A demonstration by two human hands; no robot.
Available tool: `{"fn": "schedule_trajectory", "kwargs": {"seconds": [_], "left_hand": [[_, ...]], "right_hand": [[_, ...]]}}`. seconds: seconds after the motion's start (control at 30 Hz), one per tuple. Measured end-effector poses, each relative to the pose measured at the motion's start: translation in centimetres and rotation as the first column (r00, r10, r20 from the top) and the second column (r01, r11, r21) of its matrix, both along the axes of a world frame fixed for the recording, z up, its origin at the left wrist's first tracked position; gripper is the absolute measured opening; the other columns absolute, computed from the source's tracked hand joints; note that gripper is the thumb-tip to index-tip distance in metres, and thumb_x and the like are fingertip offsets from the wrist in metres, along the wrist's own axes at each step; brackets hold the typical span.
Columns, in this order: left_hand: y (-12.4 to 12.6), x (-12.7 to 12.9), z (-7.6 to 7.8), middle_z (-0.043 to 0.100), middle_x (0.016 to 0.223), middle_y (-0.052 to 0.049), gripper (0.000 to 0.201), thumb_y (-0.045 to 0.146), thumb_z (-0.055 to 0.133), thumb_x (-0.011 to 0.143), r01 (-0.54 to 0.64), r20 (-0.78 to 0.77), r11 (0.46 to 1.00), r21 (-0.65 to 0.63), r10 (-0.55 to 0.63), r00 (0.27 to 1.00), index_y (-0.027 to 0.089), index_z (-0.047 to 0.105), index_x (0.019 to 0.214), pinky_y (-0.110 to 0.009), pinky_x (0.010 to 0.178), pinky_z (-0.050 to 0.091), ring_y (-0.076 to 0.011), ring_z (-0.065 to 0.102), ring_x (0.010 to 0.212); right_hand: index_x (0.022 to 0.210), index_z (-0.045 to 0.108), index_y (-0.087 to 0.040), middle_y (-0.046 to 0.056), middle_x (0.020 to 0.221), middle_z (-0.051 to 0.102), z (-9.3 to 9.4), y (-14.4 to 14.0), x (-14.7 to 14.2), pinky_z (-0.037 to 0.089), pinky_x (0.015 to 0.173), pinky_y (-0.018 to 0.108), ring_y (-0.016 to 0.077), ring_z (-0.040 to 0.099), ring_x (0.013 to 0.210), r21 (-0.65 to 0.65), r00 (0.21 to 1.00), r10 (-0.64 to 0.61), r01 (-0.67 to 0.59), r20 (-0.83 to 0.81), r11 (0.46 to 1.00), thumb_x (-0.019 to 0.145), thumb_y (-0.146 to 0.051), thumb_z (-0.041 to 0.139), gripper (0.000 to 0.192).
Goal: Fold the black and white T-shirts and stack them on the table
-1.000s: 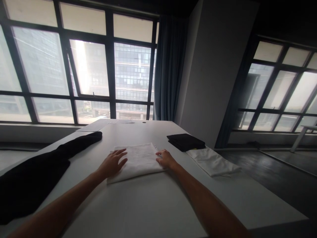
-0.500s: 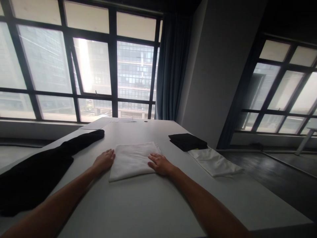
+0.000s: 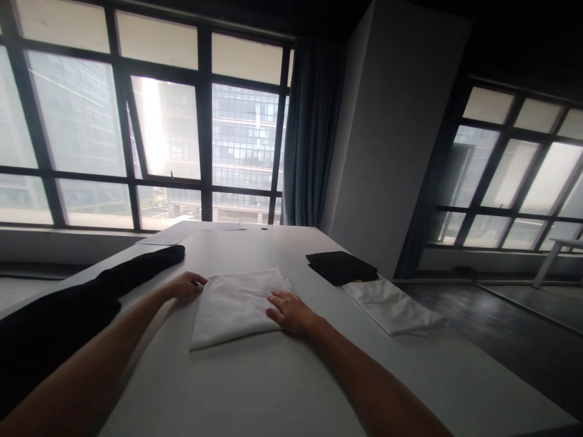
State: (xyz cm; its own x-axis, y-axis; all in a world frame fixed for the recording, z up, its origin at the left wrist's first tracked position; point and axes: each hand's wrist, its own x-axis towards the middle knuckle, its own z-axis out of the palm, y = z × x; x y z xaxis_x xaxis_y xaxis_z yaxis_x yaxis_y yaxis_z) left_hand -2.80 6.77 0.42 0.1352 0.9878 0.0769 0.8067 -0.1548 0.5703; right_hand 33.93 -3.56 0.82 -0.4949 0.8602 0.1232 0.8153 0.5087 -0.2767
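A folded white cloth (image 3: 237, 309) lies flat on the white table (image 3: 246, 388) in front of me, with soft wrinkles across its top. At its upper left edge is my left hand (image 3: 186, 285), its fingers bent and closed on the cloth's rim. My right hand (image 3: 289, 311) rests palm down over the cloth's right side, fingers stretched out. That hand and wrist cover part of the right edge.
A long black garment (image 3: 95, 297) stretches along the table's left side. To the right are a folded black cloth (image 3: 341, 267) and another white cloth (image 3: 394, 306) touching it. Paper sheets (image 3: 168, 233) lie at the far left end, near the windows.
My left hand has gone from lying flat beside the cloth to bent fingers at its edge. The cloth's near left corner has shifted slightly toward me and left. My right hand stays on it.
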Motion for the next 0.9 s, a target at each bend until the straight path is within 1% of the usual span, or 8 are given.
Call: {"fn": "schedule_trajectory", "kwargs": {"seconds": [0.07,0.17,0.27,0.4,0.53,0.67,0.8,0.9], "left_hand": [[0.6,-0.9,0.5,0.068,0.061,-0.002,0.039,0.034,0.072,0.050,0.031,0.013,0.998,-0.048,-0.030,0.999,0.017,0.076,0.085,-0.028,0.059,0.049,-0.0197,0.062,0.061],[1.0,-1.4,0.8,0.068,0.065,-0.003,0.035,0.042,0.074,0.047,0.068,0.024,0.997,-0.046,-0.067,0.997,0.018,0.074,0.072,-0.029,0.064,0.050,-0.0199,0.062,0.065],[0.8,-0.6,0.4,0.070,0.080,-0.005,0.036,0.050,0.070,0.051,0.113,0.042,0.993,0.032,-0.115,0.992,0.019,0.071,0.069,-0.030,0.074,0.051,-0.0208,0.062,0.078],[0.4,1.0,-0.4,0.069,0.105,-0.009,0.039,0.055,0.059,0.064,0.127,0.074,0.977,0.171,-0.141,0.987,0.018,0.067,0.076,-0.029,0.085,0.049,-0.0221,0.061,0.095],[0.4,1.9,-0.5,0.070,0.082,-0.006,0.038,0.050,0.049,0.073,0.094,0.048,0.971,0.219,-0.107,0.993,0.017,0.065,0.080,-0.031,0.074,0.050,-0.0211,0.062,0.079],[0.6,2.0,0.0,0.066,0.066,0.000,0.020,0.034,0.053,0.065,0.127,-0.050,0.974,0.190,-0.120,0.992,0.019,0.065,0.070,-0.028,0.067,0.047,-0.0181,0.058,0.067],[1.0,1.8,0.5,0.067,0.065,0.001,0.016,0.026,0.054,0.057,0.156,-0.150,0.980,0.120,-0.137,0.979,0.021,0.067,0.064,-0.025,0.065,0.044,-0.0170,0.059,0.065],[1.0,2.1,0.6,0.069,0.069,-0.001,0.018,0.027,0.055,0.056,0.111,-0.214,0.989,0.095,-0.089,0.973,0.022,0.069,0.065,-0.026,0.063,0.044,-0.0196,0.062,0.068]], "right_hand": [[0.142,0.047,-0.019,0.010,0.152,0.037,-0.1,0.1,0.0,0.022,0.116,0.043,0.0248,0.031,0.141,0.000,1.000,0.003,-0.003,-0.007,1.000,0.095,-0.051,0.040,0.058],[0.143,0.047,-0.018,0.009,0.152,0.036,-0.1,0.2,0.0,0.021,0.117,0.042,0.0248,0.030,0.141,-0.014,1.000,0.000,0.000,-0.008,1.000,0.095,-0.052,0.039,0.058],[0.143,0.046,-0.017,0.010,0.152,0.036,0.0,0.1,-0.1,0.021,0.117,0.044,0.0256,0.030,0.142,-0.021,1.000,-0.002,0.002,0.000,1.000,0.095,-0.051,0.039,0.058],[0.143,0.046,-0.015,0.012,0.152,0.037,0.1,0.0,-0.1,0.022,0.116,0.044,0.0261,0.030,0.141,-0.013,1.000,-0.005,0.005,0.015,1.000,0.096,-0.049,0.039,0.059],[0.143,0.045,-0.016,0.012,0.152,0.036,0.0,0.0,0.0,0.021,0.117,0.043,0.0254,0.029,0.142,-0.007,1.000,-0.004,0.004,0.017,1.000,0.096,-0.050,0.039,0.059],[0.143,0.045,-0.017,0.011,0.152,0.035,0.0,0.0,0.1,0.020,0.117,0.043,0.0255,0.029,0.142,-0.012,1.000,-0.005,0.005,0.010,1.000,0.096,-0.050,0.038,0.058],[0.143,0.045,-0.016,0.012,0.152,0.036,0.0,-0.1,0.1,0.020,0.117,0.043,0.0259,0.029,0.142,-0.008,1.000,0.001,-0.001,0.011,1.000,0.096,-0.050,0.038,0.059],[0.143,0.046,-0.017,0.012,0.152,0.037,0.0,0.0,0.1,0.021,0.117,0.044,0.0257,0.030,0.142,-0.003,1.000,-0.001,0.001,0.009,1.000,0.095,-0.050,0.039,0.058]]}}
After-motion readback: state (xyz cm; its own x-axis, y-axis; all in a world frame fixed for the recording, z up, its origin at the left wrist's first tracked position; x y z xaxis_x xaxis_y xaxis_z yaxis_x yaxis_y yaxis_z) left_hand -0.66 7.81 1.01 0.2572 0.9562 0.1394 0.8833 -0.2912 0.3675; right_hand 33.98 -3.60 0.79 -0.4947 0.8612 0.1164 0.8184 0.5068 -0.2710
